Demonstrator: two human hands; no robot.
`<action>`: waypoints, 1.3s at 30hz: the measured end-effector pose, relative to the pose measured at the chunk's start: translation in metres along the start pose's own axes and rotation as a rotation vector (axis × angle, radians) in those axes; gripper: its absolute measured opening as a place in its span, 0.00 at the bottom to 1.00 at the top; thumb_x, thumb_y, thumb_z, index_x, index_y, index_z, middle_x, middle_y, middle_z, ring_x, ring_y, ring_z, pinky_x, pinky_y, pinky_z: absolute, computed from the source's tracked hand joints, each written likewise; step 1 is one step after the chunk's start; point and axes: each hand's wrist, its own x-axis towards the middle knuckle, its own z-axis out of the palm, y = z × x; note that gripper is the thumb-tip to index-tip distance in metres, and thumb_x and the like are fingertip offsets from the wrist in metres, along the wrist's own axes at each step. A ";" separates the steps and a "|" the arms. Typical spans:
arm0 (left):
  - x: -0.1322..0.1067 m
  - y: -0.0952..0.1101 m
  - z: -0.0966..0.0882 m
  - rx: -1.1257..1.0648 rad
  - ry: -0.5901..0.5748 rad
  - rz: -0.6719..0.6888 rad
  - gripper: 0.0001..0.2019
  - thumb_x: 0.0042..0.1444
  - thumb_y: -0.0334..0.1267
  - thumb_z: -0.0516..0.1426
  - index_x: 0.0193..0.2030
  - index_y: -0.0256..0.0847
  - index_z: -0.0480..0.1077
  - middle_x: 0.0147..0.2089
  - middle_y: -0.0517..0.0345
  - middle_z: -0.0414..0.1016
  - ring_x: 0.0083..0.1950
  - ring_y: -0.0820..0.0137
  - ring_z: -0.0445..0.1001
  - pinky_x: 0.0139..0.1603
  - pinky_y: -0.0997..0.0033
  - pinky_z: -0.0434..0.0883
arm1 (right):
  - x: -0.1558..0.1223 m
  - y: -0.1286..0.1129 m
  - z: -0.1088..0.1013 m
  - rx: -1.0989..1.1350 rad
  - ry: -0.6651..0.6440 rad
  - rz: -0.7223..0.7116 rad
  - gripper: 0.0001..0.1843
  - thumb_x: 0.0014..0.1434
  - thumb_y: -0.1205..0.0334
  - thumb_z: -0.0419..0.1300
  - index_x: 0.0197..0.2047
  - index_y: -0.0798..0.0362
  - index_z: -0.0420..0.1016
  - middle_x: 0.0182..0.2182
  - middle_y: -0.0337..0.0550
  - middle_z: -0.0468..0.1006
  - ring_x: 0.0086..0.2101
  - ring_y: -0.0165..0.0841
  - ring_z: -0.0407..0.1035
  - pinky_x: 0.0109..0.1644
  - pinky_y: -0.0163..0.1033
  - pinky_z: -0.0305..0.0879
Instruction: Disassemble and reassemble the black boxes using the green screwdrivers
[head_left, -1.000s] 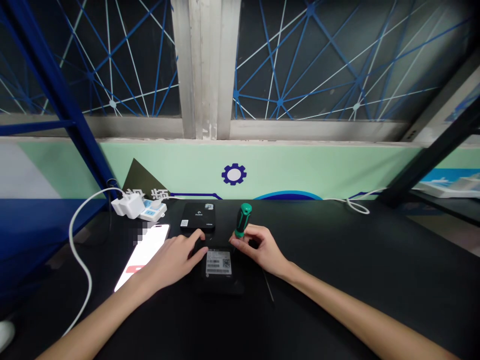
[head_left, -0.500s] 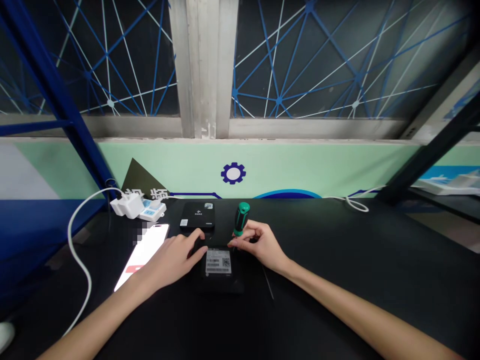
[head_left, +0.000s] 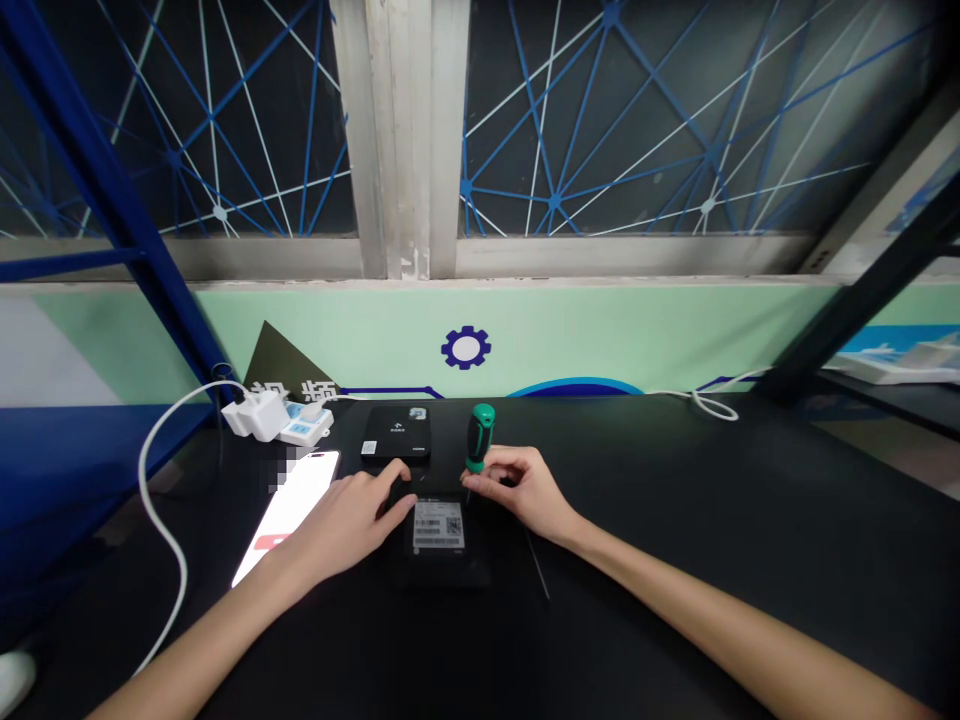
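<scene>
One screwdriver (head_left: 478, 437) stands nearly upright, its long axis vertical: green-and-black handle up, tip down at the far right corner of a black box (head_left: 439, 527). The right hand (head_left: 525, 490) pinches the handle's lower end with its fingertips. The left hand (head_left: 349, 520) lies flat with loose fingers on the box's left edge, gripping nothing. There are two boxes; the second box (head_left: 396, 436) lies just beyond the left fingertips. One lit phone (head_left: 289, 505) lies left of that hand, with one power strip (head_left: 304, 422) and a white cable (head_left: 154, 500) farther left. One thin rod (head_left: 536, 565) lies on the table (head_left: 675, 520) by the right wrist.
</scene>
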 end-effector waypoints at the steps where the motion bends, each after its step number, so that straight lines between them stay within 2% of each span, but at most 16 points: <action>1: 0.000 0.000 0.000 -0.005 -0.001 -0.001 0.15 0.69 0.50 0.46 0.52 0.46 0.65 0.23 0.66 0.66 0.26 0.64 0.70 0.27 0.70 0.54 | 0.000 -0.001 0.000 -0.003 -0.004 -0.025 0.23 0.52 0.43 0.70 0.28 0.57 0.79 0.27 0.42 0.75 0.22 0.24 0.58 0.23 0.33 0.54; 3: 0.000 0.001 -0.001 -0.011 -0.004 -0.004 0.14 0.69 0.50 0.46 0.52 0.46 0.65 0.23 0.66 0.65 0.26 0.64 0.70 0.27 0.71 0.54 | 0.000 -0.003 -0.001 -0.014 -0.022 -0.059 0.22 0.55 0.44 0.68 0.30 0.57 0.81 0.30 0.43 0.75 0.23 0.24 0.58 0.23 0.33 0.52; 6: 0.000 0.002 -0.002 -0.007 -0.007 -0.012 0.14 0.69 0.49 0.46 0.52 0.46 0.65 0.23 0.66 0.65 0.26 0.64 0.70 0.27 0.71 0.54 | -0.002 -0.005 -0.001 -0.074 -0.042 -0.100 0.21 0.59 0.45 0.65 0.33 0.57 0.82 0.28 0.42 0.73 0.22 0.25 0.56 0.23 0.33 0.51; 9: 0.000 0.001 -0.001 0.000 -0.004 -0.011 0.14 0.69 0.49 0.46 0.52 0.46 0.65 0.23 0.66 0.65 0.27 0.64 0.70 0.28 0.70 0.54 | -0.003 -0.002 0.002 -0.127 -0.008 -0.128 0.21 0.57 0.44 0.67 0.30 0.56 0.81 0.24 0.40 0.72 0.22 0.25 0.56 0.25 0.34 0.56; 12: 0.000 0.000 0.000 0.005 0.003 -0.004 0.15 0.69 0.50 0.46 0.53 0.46 0.65 0.24 0.65 0.65 0.27 0.63 0.70 0.28 0.70 0.54 | -0.003 0.003 0.004 -0.100 0.039 -0.075 0.22 0.52 0.43 0.70 0.28 0.56 0.78 0.19 0.37 0.71 0.20 0.25 0.57 0.25 0.34 0.59; 16: 0.000 0.000 0.000 -0.001 0.000 0.000 0.16 0.69 0.51 0.45 0.53 0.46 0.65 0.23 0.65 0.65 0.26 0.63 0.70 0.28 0.71 0.55 | -0.003 0.007 0.003 -0.073 0.064 -0.028 0.22 0.48 0.45 0.73 0.26 0.55 0.74 0.21 0.40 0.79 0.19 0.25 0.58 0.24 0.34 0.57; 21: 0.000 0.001 0.000 0.005 0.008 0.002 0.15 0.69 0.50 0.45 0.52 0.47 0.65 0.23 0.65 0.66 0.27 0.62 0.71 0.29 0.70 0.56 | -0.003 0.003 0.003 -0.072 0.059 -0.043 0.22 0.52 0.46 0.71 0.24 0.55 0.72 0.26 0.45 0.83 0.19 0.24 0.58 0.23 0.34 0.54; 24: 0.000 -0.001 0.001 0.002 0.010 0.007 0.15 0.69 0.47 0.44 0.52 0.46 0.65 0.22 0.65 0.66 0.27 0.62 0.72 0.29 0.69 0.58 | -0.003 0.001 0.003 -0.084 0.046 -0.064 0.22 0.53 0.45 0.70 0.25 0.55 0.73 0.24 0.42 0.80 0.19 0.24 0.57 0.23 0.33 0.54; 31: 0.001 -0.003 0.001 0.041 0.023 0.017 0.15 0.68 0.43 0.43 0.52 0.45 0.66 0.23 0.64 0.66 0.27 0.62 0.72 0.29 0.69 0.58 | -0.003 0.003 0.000 -0.130 0.054 -0.096 0.20 0.54 0.45 0.69 0.29 0.56 0.78 0.18 0.35 0.66 0.20 0.25 0.52 0.23 0.34 0.52; 39: 0.000 -0.001 0.000 0.031 0.021 0.021 0.14 0.68 0.44 0.43 0.52 0.46 0.65 0.24 0.64 0.66 0.26 0.64 0.71 0.29 0.69 0.58 | -0.004 -0.001 -0.001 -0.201 0.027 -0.169 0.22 0.61 0.43 0.63 0.30 0.56 0.80 0.25 0.43 0.76 0.23 0.28 0.60 0.25 0.35 0.58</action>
